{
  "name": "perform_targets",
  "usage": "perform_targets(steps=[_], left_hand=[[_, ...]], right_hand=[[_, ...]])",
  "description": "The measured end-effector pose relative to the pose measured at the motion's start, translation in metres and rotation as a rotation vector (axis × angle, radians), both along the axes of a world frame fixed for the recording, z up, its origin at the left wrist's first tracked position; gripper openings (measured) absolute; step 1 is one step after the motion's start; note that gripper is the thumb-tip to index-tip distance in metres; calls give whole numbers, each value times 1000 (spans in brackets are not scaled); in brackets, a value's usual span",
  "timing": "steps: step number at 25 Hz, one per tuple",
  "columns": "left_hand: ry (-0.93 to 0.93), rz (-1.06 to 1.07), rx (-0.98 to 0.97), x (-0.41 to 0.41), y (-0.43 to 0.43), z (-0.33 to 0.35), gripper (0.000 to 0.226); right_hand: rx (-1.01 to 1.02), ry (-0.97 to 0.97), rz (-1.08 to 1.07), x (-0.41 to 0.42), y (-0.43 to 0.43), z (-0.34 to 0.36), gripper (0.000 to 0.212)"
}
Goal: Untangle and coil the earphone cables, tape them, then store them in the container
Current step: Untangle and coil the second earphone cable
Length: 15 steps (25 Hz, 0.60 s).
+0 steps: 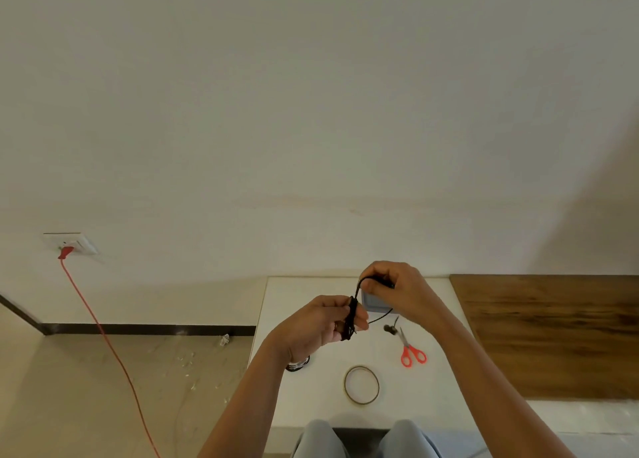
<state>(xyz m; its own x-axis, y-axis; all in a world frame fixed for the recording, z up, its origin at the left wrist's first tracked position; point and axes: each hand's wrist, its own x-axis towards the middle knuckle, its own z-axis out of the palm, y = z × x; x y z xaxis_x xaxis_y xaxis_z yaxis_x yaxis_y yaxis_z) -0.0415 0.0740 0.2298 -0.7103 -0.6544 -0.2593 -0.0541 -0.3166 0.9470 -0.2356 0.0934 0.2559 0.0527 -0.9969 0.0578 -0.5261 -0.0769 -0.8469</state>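
Note:
My left hand [325,323] grips a coiled bundle of black earphone cable [352,317] above the white table [311,402]. My right hand [394,291] pinches the loose end of the same cable, which loops up from the bundle to those fingers. A strand trails down to the right, toward a dark earbud [390,328] on the table. A small grey container [373,302] shows partly behind my hands. A thin roll of clear tape [361,384] lies near the table's front edge.
Red-handled scissors [409,350] lie right of my hands. A dark round object [297,365] sits half hidden under my left wrist. A wooden panel [553,333] adjoins the table at the right. A red cord [103,333] runs from a wall socket [71,242] across the floor.

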Motion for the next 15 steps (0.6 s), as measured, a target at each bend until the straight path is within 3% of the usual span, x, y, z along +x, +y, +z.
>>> perform_targets(steps=[3, 7, 11, 15], left_hand=[[173, 4, 110, -2, 2, 6, 28], [366, 67, 192, -5, 0, 16, 21], [486, 195, 227, 0, -9, 21, 14], [336, 251, 138, 3, -16, 14, 23]], right_hand=[[58, -238, -4, -1, -11, -16, 3], [236, -353, 41, 16, -1, -40, 27], [364, -279, 171, 27, 25, -65, 32], [352, -79, 209, 34, 41, -62, 30]])
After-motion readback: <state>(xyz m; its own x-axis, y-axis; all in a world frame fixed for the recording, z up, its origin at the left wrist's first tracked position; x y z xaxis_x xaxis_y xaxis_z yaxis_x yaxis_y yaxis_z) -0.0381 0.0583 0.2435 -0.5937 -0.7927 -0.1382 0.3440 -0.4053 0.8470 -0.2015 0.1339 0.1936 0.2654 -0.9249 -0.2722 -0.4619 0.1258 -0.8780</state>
